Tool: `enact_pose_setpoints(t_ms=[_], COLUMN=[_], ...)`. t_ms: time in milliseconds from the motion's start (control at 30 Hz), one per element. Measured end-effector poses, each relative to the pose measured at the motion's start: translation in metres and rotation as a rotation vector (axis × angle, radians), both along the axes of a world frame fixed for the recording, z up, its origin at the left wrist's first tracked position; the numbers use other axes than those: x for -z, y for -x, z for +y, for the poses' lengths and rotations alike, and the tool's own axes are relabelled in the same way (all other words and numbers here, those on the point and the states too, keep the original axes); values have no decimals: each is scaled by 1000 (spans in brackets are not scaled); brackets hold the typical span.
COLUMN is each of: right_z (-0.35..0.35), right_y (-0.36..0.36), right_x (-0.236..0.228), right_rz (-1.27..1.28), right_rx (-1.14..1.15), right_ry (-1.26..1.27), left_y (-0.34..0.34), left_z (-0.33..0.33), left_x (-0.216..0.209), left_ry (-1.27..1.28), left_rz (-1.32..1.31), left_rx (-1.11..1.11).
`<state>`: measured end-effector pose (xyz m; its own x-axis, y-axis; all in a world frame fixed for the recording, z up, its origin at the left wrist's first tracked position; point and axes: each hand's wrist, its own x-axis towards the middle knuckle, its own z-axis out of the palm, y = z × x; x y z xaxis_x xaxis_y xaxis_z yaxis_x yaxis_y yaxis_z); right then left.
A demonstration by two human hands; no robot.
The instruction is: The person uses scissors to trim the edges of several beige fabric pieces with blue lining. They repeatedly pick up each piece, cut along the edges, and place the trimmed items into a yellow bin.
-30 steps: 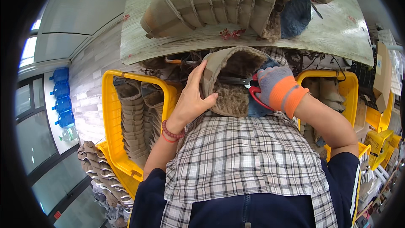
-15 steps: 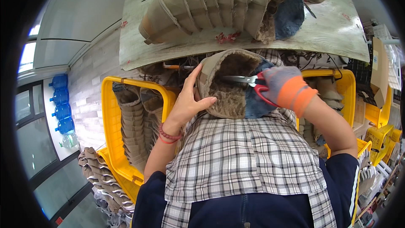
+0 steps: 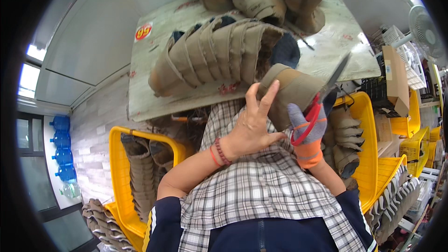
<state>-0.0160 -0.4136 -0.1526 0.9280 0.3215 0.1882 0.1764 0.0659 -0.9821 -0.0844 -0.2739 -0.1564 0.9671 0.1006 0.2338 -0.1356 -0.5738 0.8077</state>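
Observation:
A tan boot upper (image 3: 295, 88) is tilted above my lap, with its outer side showing. My left hand (image 3: 249, 128) holds it from the left, two fingers on its outer face and the thumb stretched below. My right hand (image 3: 308, 130), in a grey and orange glove, grips red-handled scissors (image 3: 313, 119). Their blades point up and to the right past the upper's right edge. Whether the right fingers also pinch the upper is hidden. On the table in front lies a nested row of similar fleece-lined uppers (image 3: 210, 56), with dark blue fabric at the open end.
The pale table (image 3: 140, 84) bears another heap of boot uppers (image 3: 261, 0) at the back. Yellow baskets (image 3: 116, 177) with stacked uppers stand to my left, and another yellow basket (image 3: 371, 126) to my right. A cardboard box (image 3: 395, 81) and a fan (image 3: 425, 30) are farther right.
The upper has turned from its fleece-lined opening to its outer side and moved right. The scissors, earlier pointing left into the opening, now point up and right. My view has shifted, showing more table.

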Motion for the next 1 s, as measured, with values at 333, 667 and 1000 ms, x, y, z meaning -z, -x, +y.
enact_pose_setpoints(t_ms=[333, 667, 1000], right_z=[71, 111, 75], right_y=[-124, -172, -125], right_x=[75, 57, 122], right_rz=[-74, 218, 215], right_rx=[-195, -663, -253], right_ry=[-38, -380, -460], left_y=[-96, -86, -103], left_z=[195, 189, 200], left_x=[-11, 1, -13], left_ry=[-604, -574, -624], left_rz=[117, 0, -21], left_rx=[-492, -488, -464])
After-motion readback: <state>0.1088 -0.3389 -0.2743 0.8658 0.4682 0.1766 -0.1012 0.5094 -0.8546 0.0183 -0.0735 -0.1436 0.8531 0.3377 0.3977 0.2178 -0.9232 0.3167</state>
